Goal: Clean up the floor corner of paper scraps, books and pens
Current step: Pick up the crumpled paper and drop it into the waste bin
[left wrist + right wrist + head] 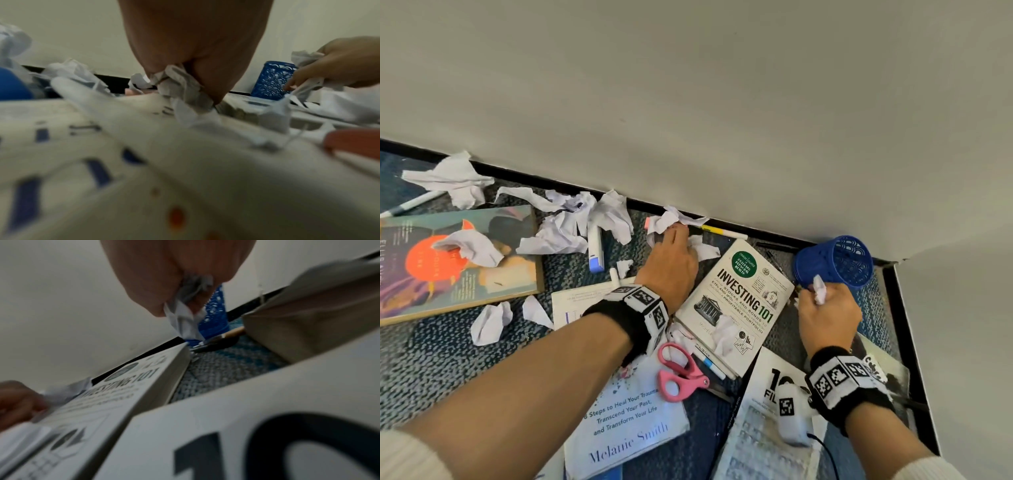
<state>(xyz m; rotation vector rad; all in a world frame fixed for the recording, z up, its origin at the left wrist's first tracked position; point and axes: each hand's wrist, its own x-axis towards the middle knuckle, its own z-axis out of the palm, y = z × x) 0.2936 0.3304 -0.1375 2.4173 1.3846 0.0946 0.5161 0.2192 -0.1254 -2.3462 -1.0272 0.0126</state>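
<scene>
Crumpled white paper scraps [558, 226] litter the carpet along the black baseboard. My left hand [671, 260] reaches toward the wall and grips paper scraps [180, 87] beside the "Investing 101" book [739, 298]. My right hand [825, 308] holds a wad of scraps [820, 289] in its curled fingers, just in front of a blue mesh pen cup [835, 262] lying on its side in the corner. The wad [185, 313] shows below the palm in the right wrist view. A yellow-tipped pen [722, 233] lies by the wall and a white marker [595, 246] left of my left hand.
A teal book with an orange circle [458, 263] lies at left, a white Melanie Smith book [626, 421] under my left forearm, a "10" booklet [767, 394] at right. Pink scissors [681, 373] and a blue-banded pen [710, 365] lie between. Walls meet at right.
</scene>
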